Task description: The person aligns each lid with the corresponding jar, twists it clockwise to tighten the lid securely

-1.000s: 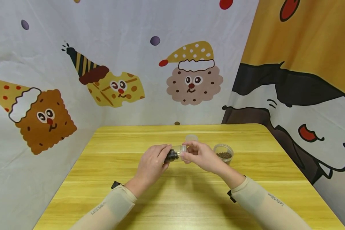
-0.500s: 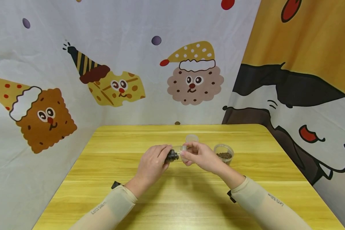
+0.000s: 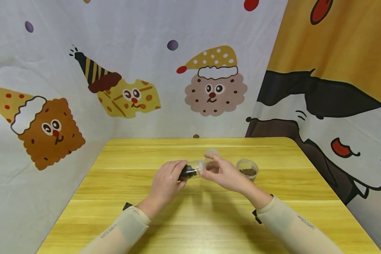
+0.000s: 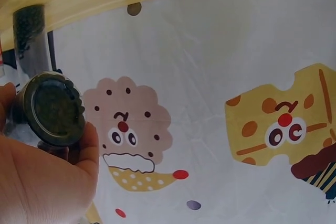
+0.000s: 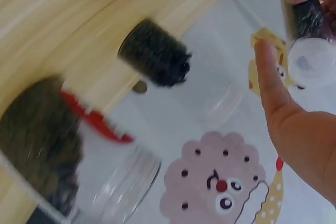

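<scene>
My left hand (image 3: 166, 181) grips a clear plastic jar (image 3: 193, 170) lying on its side, with small dark pieces gathered toward its base. In the left wrist view the round base of this jar faces the camera, between thumb and fingers of the left hand (image 4: 47, 182). At the other end, a whitish translucent lid (image 5: 311, 62) covers the mouth. My right hand (image 3: 223, 173) is right beside that lid, its fingers spread apart and the index finger raised. In the right wrist view its thumb (image 5: 273, 77) is straight and stands off from the lid.
On the wooden table (image 3: 190, 225), a clear jar (image 3: 247, 167) holding brown pieces stands right of the right hand. Another clear jar (image 3: 212, 151) stands behind that hand, partly hidden; dark contents (image 5: 155, 53) fill its lower part. A printed cloth (image 3: 165, 21) hangs behind the table.
My right fingers have loosened from the lid end and spread, the index finger lifting. The left hand keeps its hold on the jar, which has shifted slightly left.
</scene>
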`<state>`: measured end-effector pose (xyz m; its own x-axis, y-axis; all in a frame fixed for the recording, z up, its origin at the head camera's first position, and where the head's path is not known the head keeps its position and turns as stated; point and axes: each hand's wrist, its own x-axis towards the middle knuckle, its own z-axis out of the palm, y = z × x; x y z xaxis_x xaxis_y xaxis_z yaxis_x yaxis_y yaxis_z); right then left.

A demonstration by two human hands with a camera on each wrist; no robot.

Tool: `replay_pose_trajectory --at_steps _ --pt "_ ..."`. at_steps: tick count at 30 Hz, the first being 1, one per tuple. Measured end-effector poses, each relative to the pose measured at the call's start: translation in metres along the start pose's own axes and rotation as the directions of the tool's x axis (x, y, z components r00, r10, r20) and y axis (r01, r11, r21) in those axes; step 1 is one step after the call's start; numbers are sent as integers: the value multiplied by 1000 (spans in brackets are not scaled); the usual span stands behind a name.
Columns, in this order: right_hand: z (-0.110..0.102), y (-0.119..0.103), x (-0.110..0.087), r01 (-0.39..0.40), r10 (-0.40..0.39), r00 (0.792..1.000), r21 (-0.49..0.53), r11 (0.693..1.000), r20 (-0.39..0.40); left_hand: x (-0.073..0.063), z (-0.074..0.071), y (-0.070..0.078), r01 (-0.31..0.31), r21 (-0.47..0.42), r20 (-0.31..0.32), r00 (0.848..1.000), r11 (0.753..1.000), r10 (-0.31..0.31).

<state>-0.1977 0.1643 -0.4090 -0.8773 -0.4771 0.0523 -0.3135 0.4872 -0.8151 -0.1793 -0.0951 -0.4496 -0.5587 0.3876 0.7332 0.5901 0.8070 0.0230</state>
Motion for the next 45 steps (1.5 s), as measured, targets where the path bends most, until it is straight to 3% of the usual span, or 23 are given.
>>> replay_pose_trajectory --at_steps 3,7,11,14,19,28,37,39,45 --pt "-7 5 -4 173 -181 982 -141 975 -48 -1 -3 -1 51 -13 33 998 999 -50" --pt "-14 9 -4 392 -427 903 -302 869 -56 -3 -8 -1 116 -31 100 989 993 -113" --pt "-12 12 -3 487 -545 838 -426 763 -19 -3 -9 0 113 -30 126 986 993 -108" --pt "-8 13 -3 513 -577 817 -456 727 0 -2 -8 2 95 -26 120 989 995 -91" --pt "-3 11 -2 522 -581 814 -437 733 -2 -1 -8 5 85 -32 116 990 996 -81" --pt "-2 9 -3 486 -544 839 -433 759 -12 1 -8 6 63 -33 96 994 997 -59" --pt "-2 9 -2 491 -548 835 -393 778 -41 2 -8 8 54 -17 105 993 998 -52" --pt "-2 9 -2 479 -531 846 -374 794 -44 2 -8 8 55 -13 109 993 998 -54" --pt "-4 8 -2 399 -424 905 -284 872 -32 2 -7 8 57 -11 109 993 998 -55"
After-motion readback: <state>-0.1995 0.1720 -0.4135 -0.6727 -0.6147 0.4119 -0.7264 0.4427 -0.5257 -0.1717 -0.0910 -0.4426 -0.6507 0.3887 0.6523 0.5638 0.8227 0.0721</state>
